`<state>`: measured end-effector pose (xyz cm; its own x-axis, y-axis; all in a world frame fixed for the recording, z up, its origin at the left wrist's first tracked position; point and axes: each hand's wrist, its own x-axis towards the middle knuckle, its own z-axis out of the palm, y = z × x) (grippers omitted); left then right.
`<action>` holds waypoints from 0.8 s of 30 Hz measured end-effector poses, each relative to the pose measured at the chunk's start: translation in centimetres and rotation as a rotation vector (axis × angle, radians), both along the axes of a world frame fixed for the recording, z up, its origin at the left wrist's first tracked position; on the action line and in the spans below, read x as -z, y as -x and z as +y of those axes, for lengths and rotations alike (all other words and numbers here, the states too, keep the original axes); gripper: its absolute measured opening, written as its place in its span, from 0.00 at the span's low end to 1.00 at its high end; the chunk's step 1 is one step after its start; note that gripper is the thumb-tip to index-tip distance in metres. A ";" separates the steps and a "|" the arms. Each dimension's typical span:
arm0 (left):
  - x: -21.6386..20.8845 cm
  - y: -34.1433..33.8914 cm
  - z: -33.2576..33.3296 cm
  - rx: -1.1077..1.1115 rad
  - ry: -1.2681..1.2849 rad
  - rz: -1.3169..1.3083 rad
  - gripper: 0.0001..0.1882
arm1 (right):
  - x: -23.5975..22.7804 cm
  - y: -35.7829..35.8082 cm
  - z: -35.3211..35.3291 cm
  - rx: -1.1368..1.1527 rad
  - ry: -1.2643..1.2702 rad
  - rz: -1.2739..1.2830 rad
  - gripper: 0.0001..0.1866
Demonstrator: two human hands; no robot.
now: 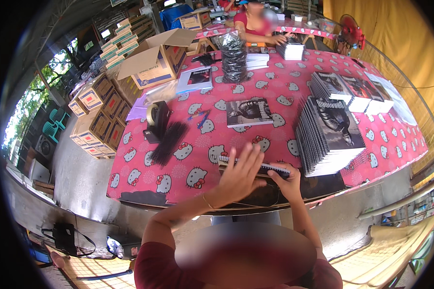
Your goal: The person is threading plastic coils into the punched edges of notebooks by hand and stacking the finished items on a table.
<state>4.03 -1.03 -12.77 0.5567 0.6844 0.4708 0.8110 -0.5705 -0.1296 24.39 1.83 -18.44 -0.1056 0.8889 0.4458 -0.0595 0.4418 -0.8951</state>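
Note:
At the near table edge, a spiral notebook (267, 169) lies with its coiled edge up, between my hands. My left hand (241, 176) rests over it, fingers stretched and spread along the coil. The right end is pinched between the thumb and fingers of my right hand (287, 182). Just beyond, another spiral notebook (249, 113) with a dark cover lies flat. To the right rises a tall stack of similar notebooks (340, 127). A bundle of black binding coils (169, 143) is on the left, beside a black tape dispenser (156, 123) and a small blue-and-red tool (200, 118).
A clear bag of black coils (234, 60) stands mid-table, near an open carton (156, 67). More notebook stacks (352, 89) sit at the back right. Across the table a person (255, 26) handles notebooks (291, 50). Closed cartons (99, 120) stand left; a red fan (350, 30) is far right.

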 end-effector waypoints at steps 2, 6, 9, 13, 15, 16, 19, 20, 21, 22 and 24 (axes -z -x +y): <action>5.8 0.2 -2.7 0.090 0.050 -0.039 0.45 | -0.9 0.4 -0.3 0.018 -0.014 -0.016 0.16; -1.4 -0.4 1.7 -0.159 0.036 -0.033 0.47 | -1.5 1.3 -0.5 0.038 -0.058 -0.070 0.19; 0.8 0.5 -0.3 -0.015 0.085 0.008 0.48 | -0.9 0.6 -0.5 -0.151 0.203 0.038 0.20; 1.4 -0.5 -1.0 -0.070 0.091 -0.001 0.49 | 0.3 0.7 0.0 -0.113 -0.086 -0.102 0.18; -1.2 0.1 2.7 -0.174 -0.125 -0.022 0.48 | -2.0 0.1 -0.5 -0.173 0.118 -0.198 0.15; -0.6 0.0 1.9 -0.105 -0.004 0.013 0.46 | -2.1 0.0 -0.5 -0.183 0.150 -0.205 0.15; 4.3 -0.1 -2.2 0.084 0.048 0.001 0.44 | -2.1 0.0 -0.3 -0.222 0.090 -0.196 0.15; 5.4 0.0 -2.4 0.151 0.016 -0.017 0.44 | -1.6 0.3 0.1 -0.217 0.014 -0.168 0.16; 3.5 -0.3 -1.0 0.067 -0.023 -0.020 0.44 | -1.2 0.4 0.0 -0.211 -0.052 -0.145 0.16; 0.2 -0.5 1.3 -0.026 -0.063 -0.027 0.44 | -2.5 -0.2 -0.1 -0.221 0.023 -0.264 0.16; -1.4 -0.7 2.1 -0.062 -0.011 0.018 0.44 | -2.0 0.1 -0.3 -0.216 0.049 -0.266 0.16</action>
